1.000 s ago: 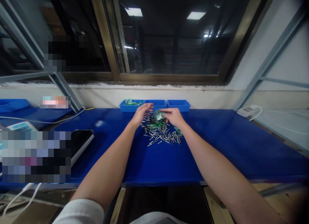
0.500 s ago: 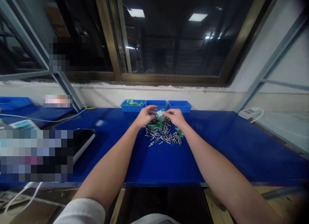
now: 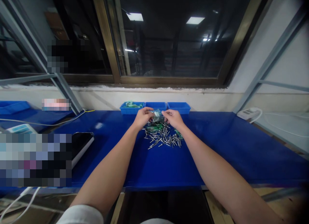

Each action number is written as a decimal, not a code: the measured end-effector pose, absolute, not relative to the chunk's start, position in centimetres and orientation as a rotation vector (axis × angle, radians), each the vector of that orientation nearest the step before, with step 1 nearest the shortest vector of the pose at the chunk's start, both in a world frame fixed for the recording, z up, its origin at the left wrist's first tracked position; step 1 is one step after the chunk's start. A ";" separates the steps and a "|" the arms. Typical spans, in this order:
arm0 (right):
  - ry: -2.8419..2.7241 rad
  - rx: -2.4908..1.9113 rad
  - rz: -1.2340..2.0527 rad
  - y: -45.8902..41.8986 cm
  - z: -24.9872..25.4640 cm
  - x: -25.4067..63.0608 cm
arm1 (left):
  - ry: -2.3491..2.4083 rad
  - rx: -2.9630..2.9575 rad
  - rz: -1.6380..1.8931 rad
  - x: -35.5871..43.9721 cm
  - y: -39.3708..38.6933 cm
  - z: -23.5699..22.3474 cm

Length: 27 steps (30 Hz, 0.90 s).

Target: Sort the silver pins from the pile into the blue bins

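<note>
A small clear plastic bag [image 3: 157,114] is between my hands, above a heap of metal blind rivets [image 3: 166,139]. My left hand [image 3: 143,118] pinches the bag's left side, fingers curled. On the other side my right hand [image 3: 174,118] is closed, with thumb and forefinger pressed together at the bag's edge. The bag's contents are too small to make out. Green plastic packets [image 3: 154,128] lie among the rivets, and another green packet [image 3: 178,134] sits beside my right wrist.
Behind the heap stand a blue bin with green packets [image 3: 132,105], a middle blue bin [image 3: 161,105] and a right blue bin [image 3: 179,108]. A black-topped device [image 3: 83,142] lies left on the blue table [image 3: 166,172]. A power strip [image 3: 248,113] is at right.
The bag has shifted slightly left and looks more bunched up between my hands. My right hand has moved a little, and the view has tilted slightly upward.
</note>
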State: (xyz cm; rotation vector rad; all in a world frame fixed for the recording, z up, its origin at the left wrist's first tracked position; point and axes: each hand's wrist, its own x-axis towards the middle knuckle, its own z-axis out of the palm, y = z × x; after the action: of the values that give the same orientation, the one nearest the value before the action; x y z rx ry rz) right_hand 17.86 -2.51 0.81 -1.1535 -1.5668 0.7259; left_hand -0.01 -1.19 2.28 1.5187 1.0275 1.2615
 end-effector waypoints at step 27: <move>-2.131 -1.299 0.367 -2.9 0.5 18.8 | 1.355 1.797 1.148 -3.3 1.3 1.0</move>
State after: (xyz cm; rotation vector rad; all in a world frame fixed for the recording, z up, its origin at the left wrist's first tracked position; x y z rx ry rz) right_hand 18.78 -2.90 0.51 -1.2990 -2.1309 0.3668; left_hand -3.27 1.28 1.03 1.7965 1.3547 1.1485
